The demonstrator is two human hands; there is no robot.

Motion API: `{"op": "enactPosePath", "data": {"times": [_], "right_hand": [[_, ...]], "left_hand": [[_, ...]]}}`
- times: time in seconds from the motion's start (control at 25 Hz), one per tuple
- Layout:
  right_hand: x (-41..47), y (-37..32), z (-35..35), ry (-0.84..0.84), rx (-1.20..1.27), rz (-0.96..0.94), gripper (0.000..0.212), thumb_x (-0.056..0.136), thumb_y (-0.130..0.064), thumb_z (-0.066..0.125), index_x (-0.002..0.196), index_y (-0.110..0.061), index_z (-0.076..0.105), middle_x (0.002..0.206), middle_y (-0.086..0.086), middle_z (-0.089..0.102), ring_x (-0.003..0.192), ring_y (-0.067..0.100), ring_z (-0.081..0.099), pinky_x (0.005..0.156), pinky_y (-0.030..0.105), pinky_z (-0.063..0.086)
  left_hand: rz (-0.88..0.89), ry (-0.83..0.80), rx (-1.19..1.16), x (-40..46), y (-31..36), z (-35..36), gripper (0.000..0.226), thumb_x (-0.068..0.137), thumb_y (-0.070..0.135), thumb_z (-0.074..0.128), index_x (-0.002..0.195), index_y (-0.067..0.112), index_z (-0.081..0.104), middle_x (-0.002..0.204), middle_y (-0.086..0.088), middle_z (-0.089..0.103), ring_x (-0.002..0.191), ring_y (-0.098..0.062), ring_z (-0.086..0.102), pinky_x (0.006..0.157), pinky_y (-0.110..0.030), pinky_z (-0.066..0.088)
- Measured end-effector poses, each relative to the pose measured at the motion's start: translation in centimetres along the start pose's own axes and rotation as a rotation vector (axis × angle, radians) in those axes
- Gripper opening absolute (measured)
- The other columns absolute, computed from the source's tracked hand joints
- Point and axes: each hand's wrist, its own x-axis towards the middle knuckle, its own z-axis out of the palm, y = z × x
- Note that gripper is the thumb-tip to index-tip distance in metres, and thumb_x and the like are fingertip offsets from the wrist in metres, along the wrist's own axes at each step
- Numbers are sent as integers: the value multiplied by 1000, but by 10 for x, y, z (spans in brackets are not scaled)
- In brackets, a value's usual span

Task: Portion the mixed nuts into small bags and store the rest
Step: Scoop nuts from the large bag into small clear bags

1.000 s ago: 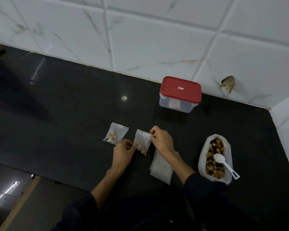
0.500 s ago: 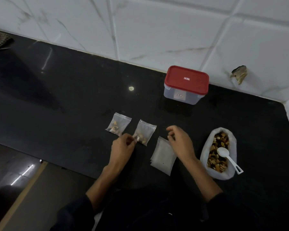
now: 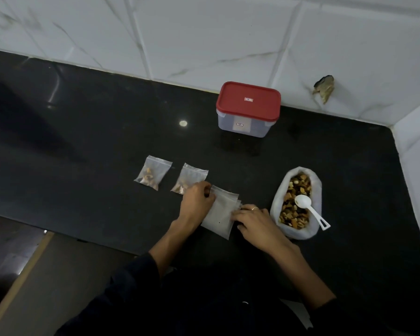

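Observation:
Two small clear bags with nuts lie on the black counter: one [image 3: 152, 172] to the left, the second [image 3: 189, 178] beside it. A stack of empty small bags [image 3: 220, 212] lies in front of them. My left hand [image 3: 197, 202] holds the stack's upper left edge with curled fingers. My right hand [image 3: 251, 219] pinches the stack's right edge. An open white bag of mixed nuts [image 3: 296, 204] stands to the right with a white plastic spoon [image 3: 310, 209] resting in it.
A clear container with a red lid [image 3: 248, 108] stands at the back near the white tiled wall. The wall turns a corner at the right. The counter's front edge [image 3: 83, 238] runs below my hands, with floor beyond it at the lower left.
My left hand let go of the second filled bag and moved right to the empty stack. My right hand came down onto the stack's right edge.

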Motion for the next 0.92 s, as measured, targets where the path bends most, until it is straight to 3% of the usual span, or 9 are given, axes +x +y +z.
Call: {"op": "enactPosePath", "data": {"times": [0.12,0.28,0.44,0.6,0.72,0.84,0.92], "right_hand": [[0,1,-2,-27,14,-6,37,95,-15,47,129,-25,57,143,-10,47,138,17,27,105,45,31],[-3,5,-2,-37,59,-21,36,95,-14,48,127,-28,58,144,-13,45,139,17,26,107,47,30],[-9,5,-1,-4,95,-44,37,95,-13,49,127,-30,58,145,-13,45,139,17,27,107,45,30],[-29,9,-12,175,220,-113,32,94,-13,55,122,-24,62,132,-9,57,131,9,38,106,27,33],[-47,21,-35,397,425,-93,26,92,-11,59,114,-22,67,116,-10,64,113,-2,49,93,8,33],[-50,33,-56,577,644,-44,22,92,-15,60,112,-21,67,108,-12,66,104,-3,57,87,9,42],[-46,35,-67,532,788,-43,20,93,-15,59,111,-18,69,105,-9,69,101,-1,61,85,13,49]], "left_hand": [[-35,21,72,-6,2,9,26,89,26,64,111,13,63,108,-1,65,93,-15,64,80,-34,55],[-39,1,101,-12,8,12,11,85,26,69,88,16,67,86,3,67,80,-12,65,69,-29,52],[53,4,87,-14,17,12,12,82,26,72,82,17,65,89,4,64,78,-11,61,66,-27,49],[114,-9,16,-22,35,-1,5,86,19,68,84,15,67,77,8,63,69,-8,60,63,-23,51],[198,-52,-79,-28,56,-16,5,89,10,64,87,12,68,76,6,63,60,-8,60,55,-15,51],[311,-92,-134,-32,77,-25,6,88,5,63,88,9,68,78,-2,66,65,-9,63,61,-15,54],[379,-110,-134,-32,88,-28,5,87,5,64,88,8,68,78,0,66,67,-7,63,63,-16,53]]}}
